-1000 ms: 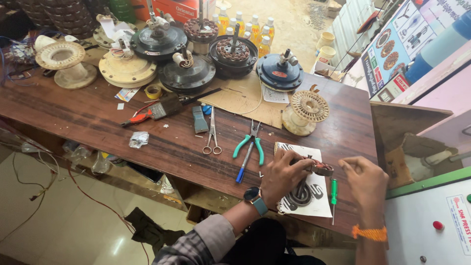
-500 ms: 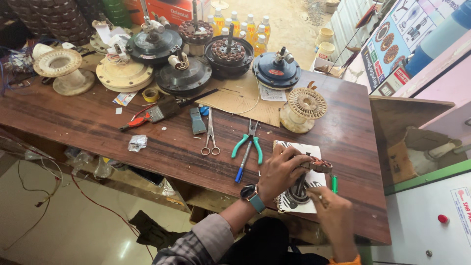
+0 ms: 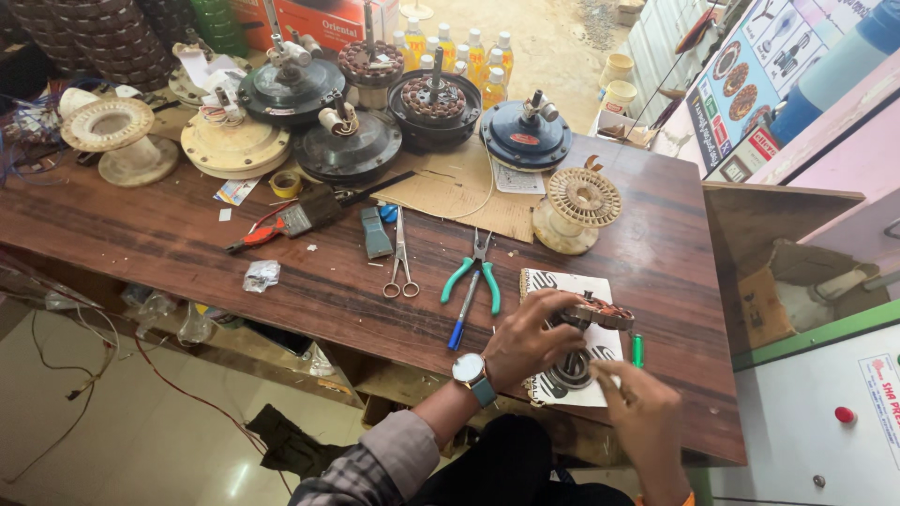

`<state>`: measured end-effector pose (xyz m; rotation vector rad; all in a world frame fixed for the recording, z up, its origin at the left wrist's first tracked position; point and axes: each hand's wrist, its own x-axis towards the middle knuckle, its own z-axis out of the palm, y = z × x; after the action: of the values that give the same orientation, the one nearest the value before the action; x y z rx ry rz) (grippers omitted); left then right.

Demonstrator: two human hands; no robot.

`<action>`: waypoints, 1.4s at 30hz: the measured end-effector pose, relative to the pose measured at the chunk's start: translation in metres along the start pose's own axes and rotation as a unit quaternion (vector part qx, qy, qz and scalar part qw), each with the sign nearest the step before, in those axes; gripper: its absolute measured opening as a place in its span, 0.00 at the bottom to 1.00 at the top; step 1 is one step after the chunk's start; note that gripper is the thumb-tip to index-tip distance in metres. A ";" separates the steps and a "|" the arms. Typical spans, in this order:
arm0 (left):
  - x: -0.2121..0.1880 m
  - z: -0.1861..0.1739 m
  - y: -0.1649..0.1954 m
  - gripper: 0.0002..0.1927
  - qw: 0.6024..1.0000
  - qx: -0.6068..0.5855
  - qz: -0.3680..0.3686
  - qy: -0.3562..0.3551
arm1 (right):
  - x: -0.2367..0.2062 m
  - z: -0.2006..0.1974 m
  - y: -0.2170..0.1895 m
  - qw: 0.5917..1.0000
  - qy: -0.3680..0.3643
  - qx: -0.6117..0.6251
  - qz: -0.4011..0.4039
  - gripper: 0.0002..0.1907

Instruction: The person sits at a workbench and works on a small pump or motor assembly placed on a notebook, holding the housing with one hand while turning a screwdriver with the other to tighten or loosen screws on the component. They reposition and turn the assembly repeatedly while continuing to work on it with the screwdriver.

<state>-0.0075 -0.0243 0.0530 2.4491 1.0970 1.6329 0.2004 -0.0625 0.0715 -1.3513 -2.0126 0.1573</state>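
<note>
My left hand (image 3: 527,339), with a wristwatch on its wrist, grips a round motor core with copper windings (image 3: 594,313) that stands tilted over a white paper sheet (image 3: 559,285) on the wooden workbench (image 3: 187,244). My right hand (image 3: 639,405) is at the core's lower side, fingers touching its metal bearing part (image 3: 572,372). A green-handled screwdriver (image 3: 637,350) lies on the bench just right of the core, next to my right hand.
Green-handled pliers (image 3: 478,274), a blue pen (image 3: 461,322), scissors (image 3: 400,262) and red-handled cutters (image 3: 253,235) lie mid-bench. Several fan motor housings (image 3: 347,150) and a cream winding former (image 3: 581,199) crowd the back. A white cabinet (image 3: 825,412) stands at right.
My right hand has come in from the right, away from the screwdriver, to the underside of the motor core. My left hand keeps its grip on the core.
</note>
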 end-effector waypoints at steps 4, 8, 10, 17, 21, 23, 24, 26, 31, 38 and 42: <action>0.001 0.000 0.003 0.09 0.993 -0.051 -0.092 0.046 | 0.034 -0.012 -0.011 0.998 0.002 -0.049 0.026 0.08; 0.005 0.001 0.014 0.09 0.986 -0.064 -0.133 0.083 | 0.067 -0.016 -0.031 0.999 0.011 -0.014 0.033 0.08; 0.007 0.001 0.021 0.09 0.981 -0.074 -0.154 0.095 | 0.083 -0.014 -0.038 0.999 0.010 0.005 0.044 0.08; 0.014 0.006 0.027 0.08 0.977 -0.045 -0.175 0.116 | 0.115 -0.003 -0.037 0.987 -0.078 -0.076 0.115 0.11; 0.013 0.008 0.028 0.08 0.976 -0.025 -0.188 0.107 | 0.127 0.003 -0.023 0.981 -0.103 -0.111 0.117 0.11; 0.013 0.006 0.027 0.10 0.975 -0.035 -0.198 0.094 | 0.132 0.002 -0.013 0.981 -0.087 -0.130 0.112 0.12; 0.014 0.006 0.027 0.11 0.975 -0.041 -0.203 0.087 | 0.132 0.000 -0.008 0.978 -0.084 -0.128 0.144 0.12; 0.016 0.005 0.027 0.17 0.975 -0.027 -0.207 0.070 | 0.131 -0.006 0.001 0.967 -0.077 -0.122 0.210 0.12; 0.021 0.001 0.023 0.24 0.982 -0.001 -0.190 0.006 | 0.107 -0.034 0.011 0.979 -0.027 -0.070 0.192 0.10; 0.026 0.000 0.001 0.17 0.985 -0.046 -0.167 -0.005 | 0.055 -0.065 -0.006 0.981 -0.014 0.068 0.181 0.09; 0.027 0.000 -0.005 0.17 0.987 -0.063 -0.149 -0.007 | 0.025 -0.042 -0.016 0.982 -0.029 0.033 0.184 0.10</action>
<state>-0.0039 -0.0058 0.0736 2.0961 1.2428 1.5400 0.2082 -0.0598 0.1222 -1.6816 -1.7691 0.4308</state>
